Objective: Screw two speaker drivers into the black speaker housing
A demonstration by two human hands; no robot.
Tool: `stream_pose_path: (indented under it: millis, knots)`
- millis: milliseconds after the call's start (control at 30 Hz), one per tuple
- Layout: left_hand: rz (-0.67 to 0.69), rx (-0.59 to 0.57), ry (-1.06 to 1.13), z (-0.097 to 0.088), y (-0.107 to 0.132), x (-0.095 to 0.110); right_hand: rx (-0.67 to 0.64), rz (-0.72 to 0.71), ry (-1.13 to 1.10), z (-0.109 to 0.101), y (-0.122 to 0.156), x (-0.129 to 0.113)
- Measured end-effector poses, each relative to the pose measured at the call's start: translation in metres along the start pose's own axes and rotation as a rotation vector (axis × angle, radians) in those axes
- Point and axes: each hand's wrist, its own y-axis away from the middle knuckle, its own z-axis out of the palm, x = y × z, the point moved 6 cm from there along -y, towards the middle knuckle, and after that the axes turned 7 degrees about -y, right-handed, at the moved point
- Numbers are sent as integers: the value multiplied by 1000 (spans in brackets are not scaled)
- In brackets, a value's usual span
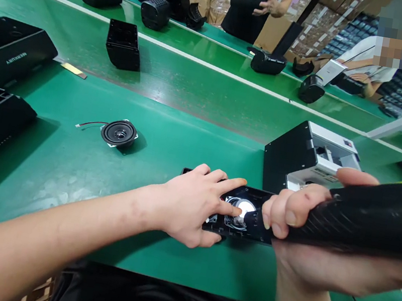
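Observation:
My left hand (201,206) lies with spread fingers across a long black speaker panel (263,201). One fingertip overlaps a round speaker driver (242,212) set in that panel, and my thumb is by the near edge. Close to the camera, my right hand (297,216) is wrapped round a thick black electric screwdriver (374,213) with a ribbed grip. Its tip is hidden behind my fingers, over the panel's right end. A loose speaker driver (120,132) with a thin wire lies on the green bench to the left.
A black-and-silver screw feeder (300,151) stands behind my right hand. Black speaker housings (10,51) line the left side, and an open black box (124,45) sits farther back. Across the bench, co-workers' hands (265,0) handle black parts.

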Motion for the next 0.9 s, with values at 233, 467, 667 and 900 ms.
stream_pose_path:
  millis: [233,467,667,900]
  knots:
    - [9,0,-25,-3,0,1,1,49,-110,10,6,4]
    - [6,-9,-32,-5,2,3,-66,37,-91,15,15,9]
    - [5,7,-23,-4,2,3,-131,9,-74,15,16,11]
    - [4,54,-6,-3,4,2,-39,39,-73,8,10,2]
